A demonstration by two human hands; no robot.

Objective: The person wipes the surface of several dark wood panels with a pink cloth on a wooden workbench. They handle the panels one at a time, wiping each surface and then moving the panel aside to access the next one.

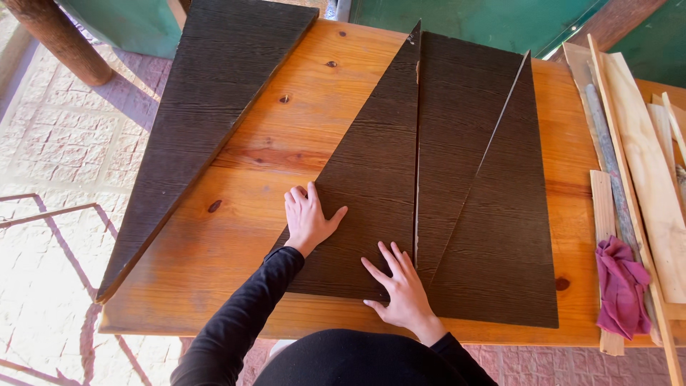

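Three dark brown wood-grain triangular panels lie side by side on an orange pine table point(271, 143). My left hand point(307, 218) rests flat, fingers spread, on the left edge of the left panel point(371, 171). My right hand point(400, 286) presses flat on that same panel near its bottom right corner, by the seam with the middle panel point(457, 121). The right panel point(507, 236) overlaps the middle one. Both arms wear black sleeves.
A fourth long dark triangular panel point(200, 114) lies diagonally along the table's left edge, overhanging it. Pale wood strips and offcuts point(643, 164) and a crumpled magenta rag point(620, 286) sit at the right. Paved floor lies left; a green wall stands behind.
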